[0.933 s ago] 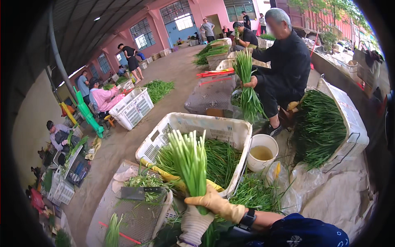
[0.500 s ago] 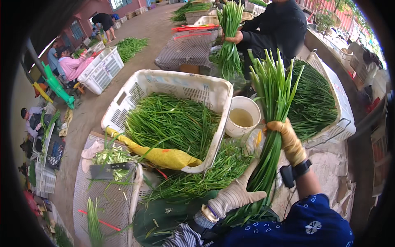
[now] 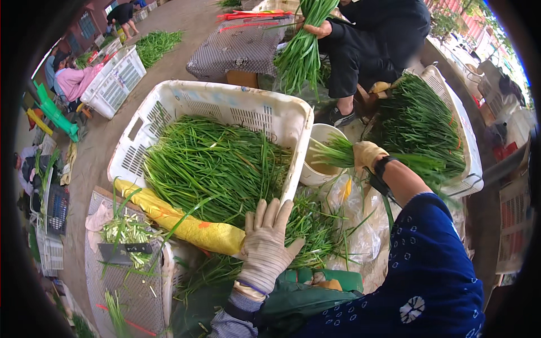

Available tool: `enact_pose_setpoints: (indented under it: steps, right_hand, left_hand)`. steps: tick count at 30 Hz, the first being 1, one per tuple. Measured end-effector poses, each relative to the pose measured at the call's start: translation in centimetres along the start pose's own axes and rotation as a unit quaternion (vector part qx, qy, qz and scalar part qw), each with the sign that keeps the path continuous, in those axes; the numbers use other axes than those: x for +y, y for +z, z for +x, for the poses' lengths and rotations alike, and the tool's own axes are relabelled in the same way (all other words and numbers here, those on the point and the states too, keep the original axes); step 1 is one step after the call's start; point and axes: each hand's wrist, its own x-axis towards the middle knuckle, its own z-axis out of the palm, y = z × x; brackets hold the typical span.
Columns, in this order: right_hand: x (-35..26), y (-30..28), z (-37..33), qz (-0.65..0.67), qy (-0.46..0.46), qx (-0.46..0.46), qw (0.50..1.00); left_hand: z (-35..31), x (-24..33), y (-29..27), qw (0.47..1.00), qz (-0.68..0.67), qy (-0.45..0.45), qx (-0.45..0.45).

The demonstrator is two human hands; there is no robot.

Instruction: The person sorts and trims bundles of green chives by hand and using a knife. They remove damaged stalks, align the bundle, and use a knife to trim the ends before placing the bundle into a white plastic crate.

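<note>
My right hand [image 3: 369, 156], in a tan glove, grips a bunch of long green chives [image 3: 338, 151]. The bunch lies nearly level, its pale cut ends pointing left over a white bucket [image 3: 316, 176] and its leaves trailing right, partly hidden by my forearm. My left hand [image 3: 264, 248], in a striped, pale glove, is spread with nothing in it. Its fingertips are at the near right part of a white crate [image 3: 306, 132] heaped with loose chives [image 3: 217, 163]. A rolled yellow sack [image 3: 208, 235] lies along that crate's near rim, beside my left hand.
On the right stands another white crate [image 3: 465, 163] with chives. A mesh-covered stand [image 3: 135, 301] at lower left bears a dark blade [image 3: 121, 253] and trimmings. A seated person [image 3: 389, 39] opposite holds chives. Clear plastic bags [image 3: 360, 239] lie near my right forearm.
The bunch has tipped from upright to nearly level, swung by my right hand toward the bucket and right crate. My left hand has left the bunch's lower leaves and moved left to the crate.
</note>
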Motion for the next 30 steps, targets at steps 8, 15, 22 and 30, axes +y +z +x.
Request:
enact_pose_setpoints:
  steps: [8, 15, 22, 30]
  right_hand:
    - [-4.5, 3.1, 8.4, -0.305, -0.043, 0.125, 0.943]
    - [-6.1, 7.7, 13.9, -0.113, -0.079, 0.136, 0.981]
    - [-6.4, 10.0, 14.1, -0.159, -0.202, 0.111, 0.960]
    - [-7.4, 7.6, 13.1, -0.085, -0.076, 0.051, 0.992]
  left_hand:
    - [0.4, -2.1, 3.3, 0.988, -0.035, -0.036, -0.147]
    - [0.8, -2.6, 2.9, 0.984, -0.053, -0.035, -0.167]
    - [1.2, -3.0, 2.6, 0.975, -0.101, -0.039, -0.195]
    - [1.0, -3.1, 2.7, 0.980, -0.106, -0.033, -0.163]
